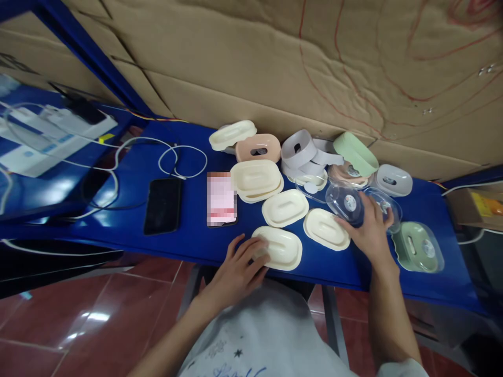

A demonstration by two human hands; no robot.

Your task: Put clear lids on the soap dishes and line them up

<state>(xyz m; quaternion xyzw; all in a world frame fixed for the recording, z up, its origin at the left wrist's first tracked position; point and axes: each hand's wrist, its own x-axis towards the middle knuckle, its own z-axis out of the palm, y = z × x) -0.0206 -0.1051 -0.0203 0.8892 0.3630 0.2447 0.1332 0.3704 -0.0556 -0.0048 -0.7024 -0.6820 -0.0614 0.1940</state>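
Observation:
My left hand (247,260) rests with fingers apart at the left edge of a cream oval plastic piece (285,248), touching it at the table's front. My right hand (371,225) spreads over the clear oval lids, its fingertips between one clear lid with a round sticker (341,204) and another clear lid (395,209). Its thumb reaches toward a second cream oval piece (324,230). Another cream piece (285,208) lies between them, behind the first. Whether the right fingers grip a lid I cannot make out; they look spread.
Stacked cream pieces (257,175), a peach box (258,148), grey-lilac boxes (296,149) and a green box (356,152) line the cardboard wall (236,63). A green box with clear lid (416,248) sits right. Two phones, one dark (162,207), and white cables (183,149) lie left.

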